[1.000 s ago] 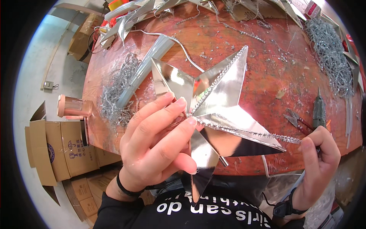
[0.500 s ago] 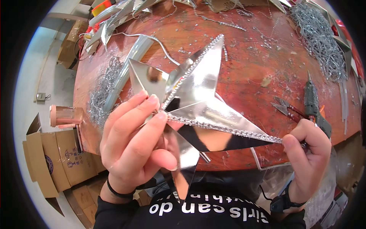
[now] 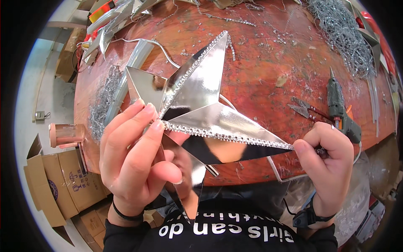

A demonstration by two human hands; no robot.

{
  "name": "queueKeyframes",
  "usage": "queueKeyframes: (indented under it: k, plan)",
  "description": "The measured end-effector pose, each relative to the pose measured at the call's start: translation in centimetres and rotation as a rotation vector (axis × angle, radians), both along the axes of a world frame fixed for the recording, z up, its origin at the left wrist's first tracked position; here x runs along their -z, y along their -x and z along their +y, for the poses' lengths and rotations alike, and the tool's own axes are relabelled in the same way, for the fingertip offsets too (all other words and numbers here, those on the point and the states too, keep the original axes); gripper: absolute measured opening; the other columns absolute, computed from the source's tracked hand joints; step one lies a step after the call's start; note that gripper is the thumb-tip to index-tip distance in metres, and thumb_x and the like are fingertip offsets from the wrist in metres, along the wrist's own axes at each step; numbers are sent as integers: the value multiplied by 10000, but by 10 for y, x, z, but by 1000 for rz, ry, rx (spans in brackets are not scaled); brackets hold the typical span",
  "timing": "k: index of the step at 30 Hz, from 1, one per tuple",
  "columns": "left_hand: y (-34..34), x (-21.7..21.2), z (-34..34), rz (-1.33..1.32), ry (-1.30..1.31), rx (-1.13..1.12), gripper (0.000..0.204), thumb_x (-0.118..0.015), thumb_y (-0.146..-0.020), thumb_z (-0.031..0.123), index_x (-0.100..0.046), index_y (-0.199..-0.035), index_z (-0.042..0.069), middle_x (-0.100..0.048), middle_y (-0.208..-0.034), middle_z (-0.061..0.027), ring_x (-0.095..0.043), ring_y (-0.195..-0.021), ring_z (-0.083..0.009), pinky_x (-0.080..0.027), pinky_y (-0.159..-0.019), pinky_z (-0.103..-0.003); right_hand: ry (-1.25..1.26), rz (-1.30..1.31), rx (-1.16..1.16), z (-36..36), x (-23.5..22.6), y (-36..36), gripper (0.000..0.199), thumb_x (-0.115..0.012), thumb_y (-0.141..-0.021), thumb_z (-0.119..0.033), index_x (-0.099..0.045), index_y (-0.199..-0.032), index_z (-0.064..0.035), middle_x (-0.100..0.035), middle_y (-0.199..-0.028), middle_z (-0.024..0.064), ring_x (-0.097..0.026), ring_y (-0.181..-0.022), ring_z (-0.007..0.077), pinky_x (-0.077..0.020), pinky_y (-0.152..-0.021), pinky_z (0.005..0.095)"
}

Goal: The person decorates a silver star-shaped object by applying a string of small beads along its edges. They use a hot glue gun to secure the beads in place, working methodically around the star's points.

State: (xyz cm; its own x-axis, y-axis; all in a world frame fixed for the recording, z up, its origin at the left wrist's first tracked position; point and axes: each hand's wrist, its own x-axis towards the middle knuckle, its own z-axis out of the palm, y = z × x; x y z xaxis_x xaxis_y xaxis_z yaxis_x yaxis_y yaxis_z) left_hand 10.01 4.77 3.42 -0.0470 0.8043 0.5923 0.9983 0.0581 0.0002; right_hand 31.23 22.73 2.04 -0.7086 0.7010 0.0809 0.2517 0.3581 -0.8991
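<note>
Mirror-silver on red-brown, dark green accents.
Star [image 3: 201, 84]: chrome-bright facets, pale highlights up top, black and orange-tan reflections on the lower ones; bead trim [image 3: 226, 136] sparkly silver, repeating dotted rows along two ridges. Table [image 3: 260, 84]: mottled red-brown, wood-grain streaks, silver specks. Strand pile [image 3: 344, 38]: grey-silver, glittery. Glue gun [image 3: 336, 98]: dark green body, orange trigger. Scissors [image 3: 304, 110]: grey blades, dark red handles. Glue sticks [image 3: 117, 101]: translucent bluish-white. Cup [image 3: 67, 134]: see-through peach-pink. Cable [image 3: 163, 49]: white. Sweater [image 3: 252, 241]: black, white lettering. Wristwatch [image 3: 304, 218]: black. Carton [image 3: 52, 180]: plain brown, dark blue-purple print.
</note>
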Motion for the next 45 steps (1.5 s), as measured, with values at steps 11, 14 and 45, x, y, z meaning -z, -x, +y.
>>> queueKeyframes:
  k: [11, 14, 45]
  plan:
    - [-3, -8, -4, -51, 113, 10, 405, -677, -852, 282, -549, -1100, -12, -606, -1111, -204, -608, -1028, -379, -514, -842, -423, 0, 7, 7, -2, 1, -1, 184, -683, -694, 54, -528, -622, -13, -501, -575, 20, -441, -535, 99, -298, -468, 263]
    - [-4, -8, -3, -34, 112, 12, 402, -674, -854, 283, -550, -1097, -13, -607, -1107, -203, -611, -1023, -378, -515, -839, -422, -9, 2, -33, -1, 3, -3, 148, -676, -704, 55, -554, -650, -8, -519, -617, 33, -444, -536, 98, -310, -469, 251]
    - [-5, -7, -5, -34, 120, -12, 358, -548, -939, 314, -549, -1090, -10, -604, -1108, -203, -612, -1011, -376, -514, -829, -425, -857, -199, -182, -30, -3, 8, 394, -488, -899, -508, -727, -1051, -234, -500, -1297, 113, -406, -1095, 241, -308, -938, 354]
